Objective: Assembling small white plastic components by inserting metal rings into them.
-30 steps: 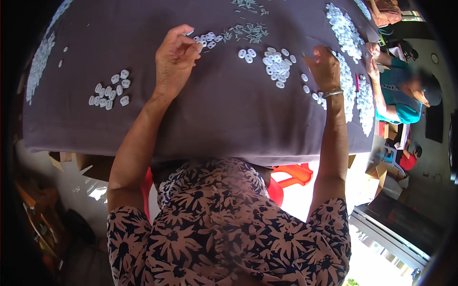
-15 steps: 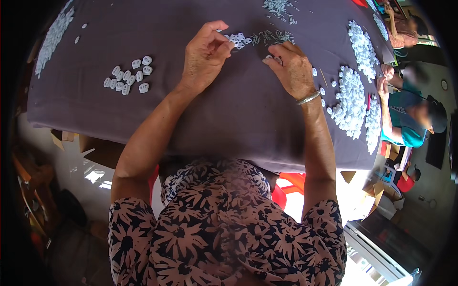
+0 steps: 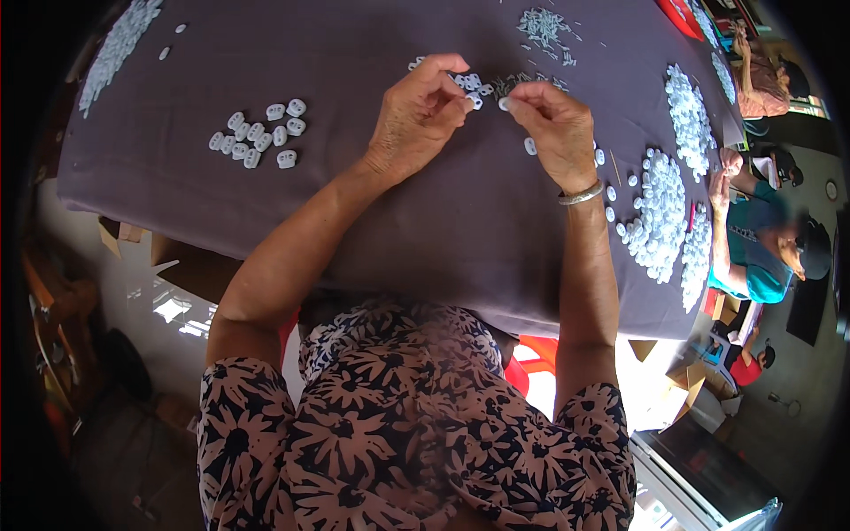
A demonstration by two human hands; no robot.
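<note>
My left hand [image 3: 412,128] is closed in a pinch on a small white plastic piece with holes [image 3: 476,103], which looks like part of a cord lock. Facing it, my right hand [image 3: 560,133], a silver bangle at its wrist, pinches a small rounded white piece [image 3: 504,103]. A narrow gap separates the two pieces. Just beyond my left fingertips lie several white holed pieces [image 3: 469,81]. Thin grey spring-like bits [image 3: 506,86] are scattered behind my right fingers, which partly hide them.
Assembled-looking white pieces [image 3: 252,137] sit in a group at left on the dark tablecloth [image 3: 390,239]. White parts are heaped at right [image 3: 660,212], far right [image 3: 689,115] and far left [image 3: 119,49]. More grey bits [image 3: 544,31] lie farther back. Other people work along the right edge.
My hands have come closer together, and the right one has drawn back from the grey bits with its fingers pinched. The whole view has shifted slightly.
</note>
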